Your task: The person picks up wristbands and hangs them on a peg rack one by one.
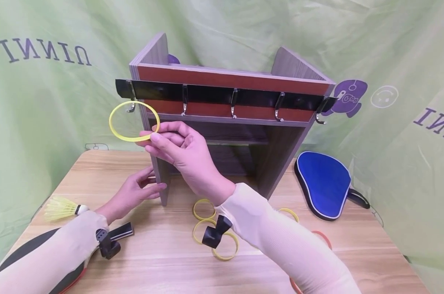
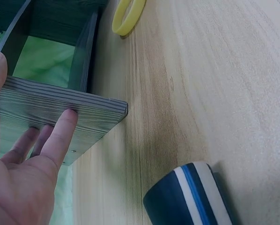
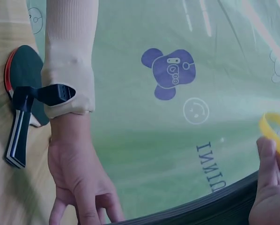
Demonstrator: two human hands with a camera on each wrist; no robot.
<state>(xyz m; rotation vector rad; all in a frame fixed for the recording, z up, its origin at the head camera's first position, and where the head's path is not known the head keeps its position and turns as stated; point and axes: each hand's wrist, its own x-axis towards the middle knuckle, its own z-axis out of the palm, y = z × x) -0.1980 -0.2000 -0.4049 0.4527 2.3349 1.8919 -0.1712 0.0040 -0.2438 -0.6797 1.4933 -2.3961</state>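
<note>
My right hand (image 1: 192, 157) pinches a yellow ring (image 1: 113, 127) between thumb and fingers, in front of the leftmost hook (image 1: 132, 107) of a black hook strip (image 1: 208, 94). That strip runs along the red front board of a grey wooden shelf unit (image 1: 284, 153). In the head view the ring overlaps the hook; whether the two touch I cannot tell. Low at the shelf's left side panel, my left hand (image 1: 131, 194) rests its fingertips against the wood. The left wrist view shows those fingers (image 2: 60, 136) on the panel, thumb by its inner side.
Several yellow rings (image 1: 224, 259) lie on the table (image 1: 163, 265), with orange-red rings (image 1: 322, 237) partly behind my right sleeve. A blue paddle case (image 1: 324, 183) is at the right. At the left are a yellow shuttlecock (image 1: 65, 208) and a table tennis paddle (image 3: 30, 75).
</note>
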